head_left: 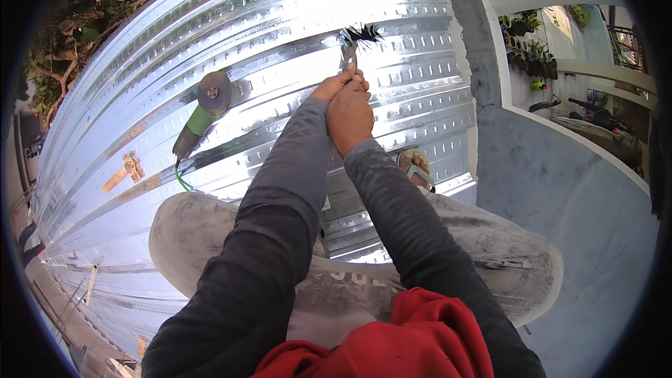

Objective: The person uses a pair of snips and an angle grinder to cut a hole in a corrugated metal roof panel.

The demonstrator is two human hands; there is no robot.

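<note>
My left hand (334,87) and my right hand (351,116) are closed together round a slim metal hand tool (349,56) that looks like pliers. Its far end reaches a jagged, dark-edged hole (361,33) in the ribbed metal sheet (413,59). The fingers and the hands' overlap hide the tool's handles. To the left, an angle grinder (199,120) with a green band and a round grey disc (214,92) lies on the sheet, apart from both hands.
A green cord (182,178) trails from the grinder toward my knee. Farther left lies a small piece of wood (113,180). My sandalled foot (415,164) rests near the sheet's right edge, beside a grey concrete wall (546,203). Plants (84,10) border the far left.
</note>
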